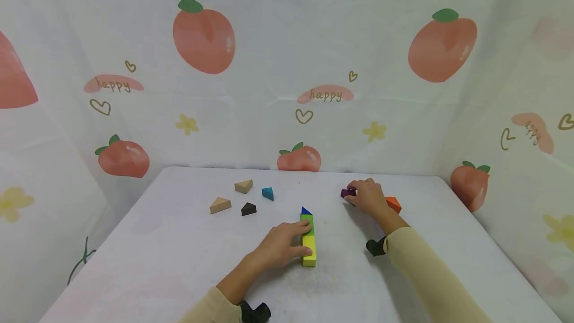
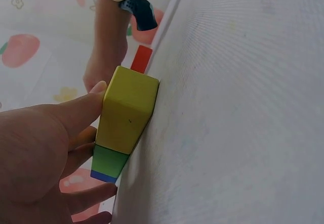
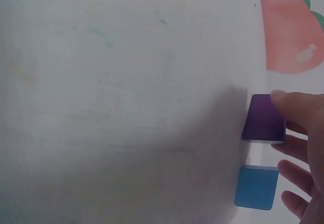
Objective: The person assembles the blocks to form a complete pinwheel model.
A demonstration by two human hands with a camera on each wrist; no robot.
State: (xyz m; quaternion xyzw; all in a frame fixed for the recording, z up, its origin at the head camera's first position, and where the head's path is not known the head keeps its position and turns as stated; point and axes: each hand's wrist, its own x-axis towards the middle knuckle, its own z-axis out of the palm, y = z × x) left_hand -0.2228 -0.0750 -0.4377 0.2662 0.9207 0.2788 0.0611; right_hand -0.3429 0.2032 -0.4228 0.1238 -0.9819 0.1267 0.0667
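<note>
My left hand (image 1: 281,244) rests along the left side of a row of blocks, its thumb on the yellow block (image 1: 309,256) and a fingertip on the green block (image 1: 308,217). A blue triangular block (image 1: 306,210) caps the far end of that row. Seen from the left wrist, the fingers spread along the row without curling round it. Farther right, my right hand (image 1: 368,197) pinches a purple block (image 3: 263,123) between thumb and fingers, low over the table. Close beside it in the right wrist view is a blue block (image 3: 256,188), under the other fingertips.
An orange block (image 1: 393,204) lies just right of the right wrist. Left of the row are two natural wood triangular blocks (image 1: 243,186), a black one (image 1: 248,209) and a teal one (image 1: 267,193). A patterned curtain (image 1: 264,64) hangs behind the white table (image 1: 170,258).
</note>
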